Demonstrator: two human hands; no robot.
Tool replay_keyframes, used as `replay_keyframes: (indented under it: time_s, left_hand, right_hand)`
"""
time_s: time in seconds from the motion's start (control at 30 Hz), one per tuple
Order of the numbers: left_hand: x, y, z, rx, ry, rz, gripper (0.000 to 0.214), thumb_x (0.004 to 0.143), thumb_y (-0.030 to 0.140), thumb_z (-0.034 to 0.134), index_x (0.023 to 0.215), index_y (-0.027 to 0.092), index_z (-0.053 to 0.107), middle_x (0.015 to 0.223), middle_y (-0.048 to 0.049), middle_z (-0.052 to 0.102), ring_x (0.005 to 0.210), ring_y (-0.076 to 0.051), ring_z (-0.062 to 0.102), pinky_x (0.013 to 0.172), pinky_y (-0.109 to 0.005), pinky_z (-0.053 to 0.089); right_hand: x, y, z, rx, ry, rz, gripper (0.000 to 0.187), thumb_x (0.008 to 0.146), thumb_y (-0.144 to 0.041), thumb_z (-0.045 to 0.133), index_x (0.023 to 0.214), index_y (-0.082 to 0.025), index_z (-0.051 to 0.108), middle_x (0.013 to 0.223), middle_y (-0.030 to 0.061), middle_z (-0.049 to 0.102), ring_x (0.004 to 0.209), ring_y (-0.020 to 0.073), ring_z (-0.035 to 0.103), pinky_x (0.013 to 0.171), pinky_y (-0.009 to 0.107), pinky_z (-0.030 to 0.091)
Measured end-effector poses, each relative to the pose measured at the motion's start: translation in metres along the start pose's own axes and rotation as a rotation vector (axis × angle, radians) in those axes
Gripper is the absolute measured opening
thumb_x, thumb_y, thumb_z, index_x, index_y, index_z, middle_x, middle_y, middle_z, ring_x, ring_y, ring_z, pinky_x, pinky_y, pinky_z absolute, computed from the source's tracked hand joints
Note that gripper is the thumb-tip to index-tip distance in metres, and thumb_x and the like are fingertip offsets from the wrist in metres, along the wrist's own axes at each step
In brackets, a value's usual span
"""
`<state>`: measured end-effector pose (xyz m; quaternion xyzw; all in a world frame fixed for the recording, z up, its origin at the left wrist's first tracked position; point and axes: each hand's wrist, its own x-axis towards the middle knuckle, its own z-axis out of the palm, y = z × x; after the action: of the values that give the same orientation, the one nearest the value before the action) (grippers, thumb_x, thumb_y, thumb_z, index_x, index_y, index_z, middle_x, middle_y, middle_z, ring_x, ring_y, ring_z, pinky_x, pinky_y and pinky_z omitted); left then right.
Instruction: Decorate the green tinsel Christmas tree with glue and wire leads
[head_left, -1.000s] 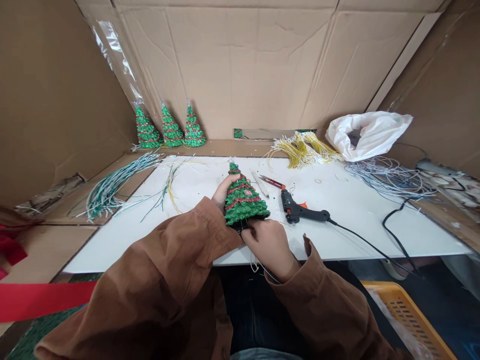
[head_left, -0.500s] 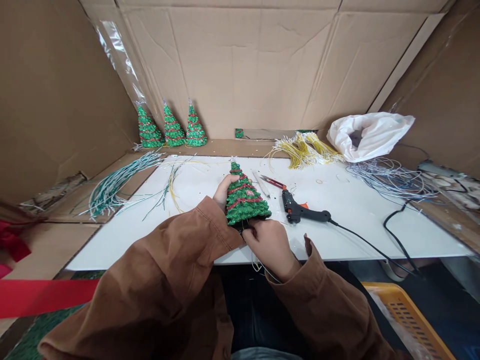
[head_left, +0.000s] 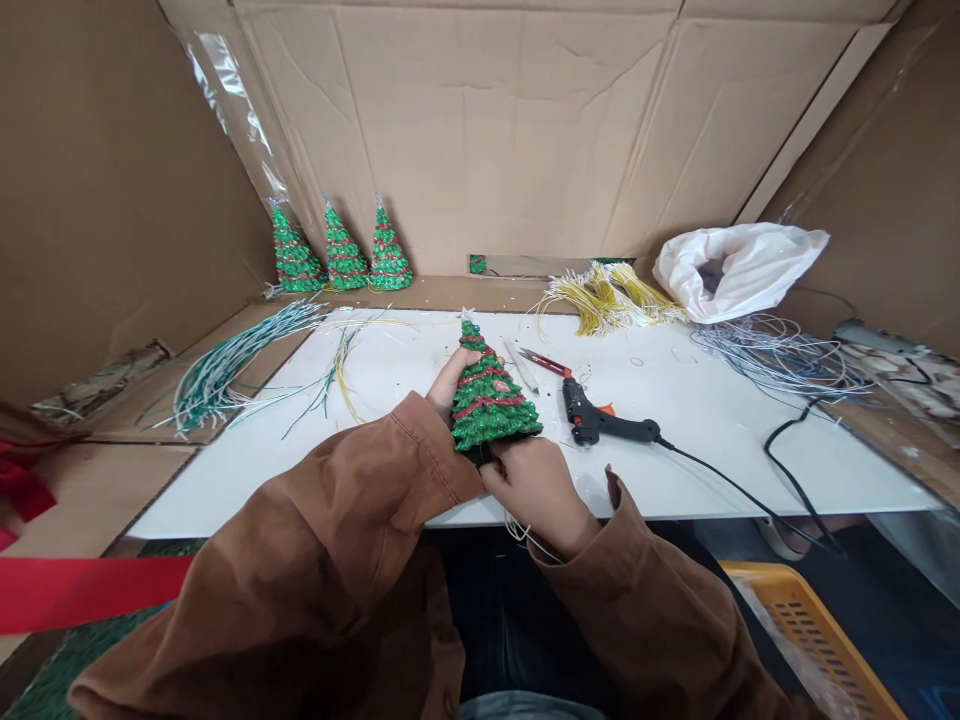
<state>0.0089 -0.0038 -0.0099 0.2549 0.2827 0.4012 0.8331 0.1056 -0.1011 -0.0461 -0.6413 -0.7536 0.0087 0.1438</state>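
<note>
"Tree figurine (head_left: 491,405) — where is it being held?"

"By the bench's (head_left: 397,375) near edge; the left hand's (head_left: 446,380) fingers are grasping its side."

"And the right hand (head_left: 536,482)?"

"Curling under the base — whether its fingers are gripping anything, I can't tell. Probably they're working the underside; the next move seems to be calling for a steady left hold."

"Pointing?"

"Its tip is aiming at the far edge, long axis leaning left."

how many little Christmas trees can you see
4: one tree in the left hand, three standing trees in a row at the back left. More may be hidden behind the slot, where a green patch shows.
</note>
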Motion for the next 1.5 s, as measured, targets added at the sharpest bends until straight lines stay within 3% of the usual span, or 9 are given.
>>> replay_keyframes:
  time_s: [0.37,0.63,0.83,1.0,1.5]
  left_hand:
    - [0.0006,-0.0008,-0.0047,0.055,-0.128,0.0,0.011,0.071,0.025,0.056,0.071,0.014,0.058,0.055,-0.0009,0.055,0.052,-0.015,0.057,0.06,-0.03,0.051]
    - [0.0008,0.0015,-0.0037,0.078,-0.08,0.004,0.017,0.067,0.024,0.055,0.074,0.011,0.062,0.063,-0.0043,0.062,0.055,-0.015,0.059,0.06,-0.029,0.051]
    - [-0.0022,0.0028,-0.0018,0.02,-0.154,0.013,0.016,0.065,0.029,0.059,0.068,0.013,0.059,0.059,-0.0027,0.06,0.056,-0.016,0.058,0.064,-0.033,0.052]
    - [-0.0031,0.0031,-0.0006,0.066,-0.089,0.029,0.021,0.066,0.034,0.056,0.07,0.014,0.061,0.064,-0.0057,0.064,0.058,-0.018,0.06,0.064,-0.035,0.051]
    - [-0.0053,0.0033,0.0036,0.059,-0.067,0.027,0.021,0.068,0.034,0.051,0.068,0.014,0.058,0.061,-0.0049,0.062,0.055,-0.017,0.058,0.063,-0.034,0.049]
  right_hand:
    - [0.003,0.0044,-0.0021,-0.016,-0.068,-0.051,0.023,0.08,-0.026,0.045,0.073,-0.021,0.067,0.072,0.0033,0.069,0.063,0.0153,0.057,0.053,0.031,0.015]
    - [0.0023,0.004,-0.0044,-0.021,-0.087,-0.05,0.024,0.079,-0.026,0.045,0.077,-0.021,0.069,0.075,0.004,0.07,0.066,0.0164,0.059,0.053,0.031,0.017]
    - [0.0017,0.003,-0.0059,-0.017,-0.107,-0.038,0.025,0.081,-0.027,0.045,0.082,-0.021,0.07,0.078,0.005,0.07,0.071,0.0175,0.061,0.054,0.03,0.023]
    - [0.0015,0.0025,-0.0065,-0.013,-0.112,-0.035,0.025,0.082,-0.028,0.045,0.085,-0.021,0.07,0.081,0.0052,0.071,0.073,0.0179,0.062,0.056,0.029,0.028]
    - [0.0023,0.0015,-0.0079,-0.021,-0.106,-0.062,0.025,0.082,-0.024,0.044,0.084,-0.02,0.068,0.082,0.0058,0.07,0.074,0.0195,0.062,0.057,0.03,0.029]
